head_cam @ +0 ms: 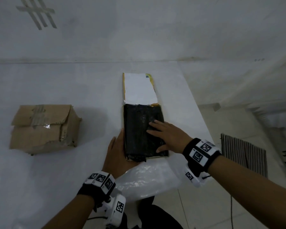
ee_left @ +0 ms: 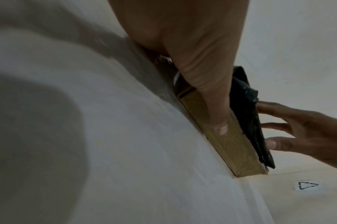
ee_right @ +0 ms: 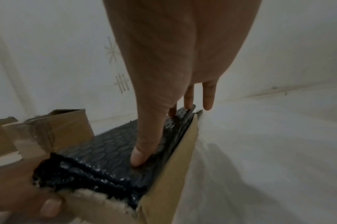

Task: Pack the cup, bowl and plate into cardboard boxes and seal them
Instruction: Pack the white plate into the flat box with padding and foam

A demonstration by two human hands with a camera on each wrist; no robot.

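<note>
A flat cardboard box (head_cam: 162, 156) lies open on the white table, its white-lined lid (head_cam: 139, 86) folded back away from me. Black bubble wrap (head_cam: 139, 129) fills the box to the rim and hides whatever is under it. My right hand (head_cam: 158, 136) lies flat on the wrap, fingers spread and straight, thumb pressing near the right wall (ee_right: 173, 174). My left hand (head_cam: 117, 146) rests against the box's left side wall (ee_left: 231, 151), thumb laid straight along it. No cup, bowl or plate is in sight.
A taped, dented brown cardboard box (head_cam: 43, 128) stands on the table to the left. A white plastic sheet (head_cam: 149, 179) hangs over the near edge. The table's right edge (head_cam: 198, 113) runs close beside the open box. A striped mat (head_cam: 243, 154) lies on the floor.
</note>
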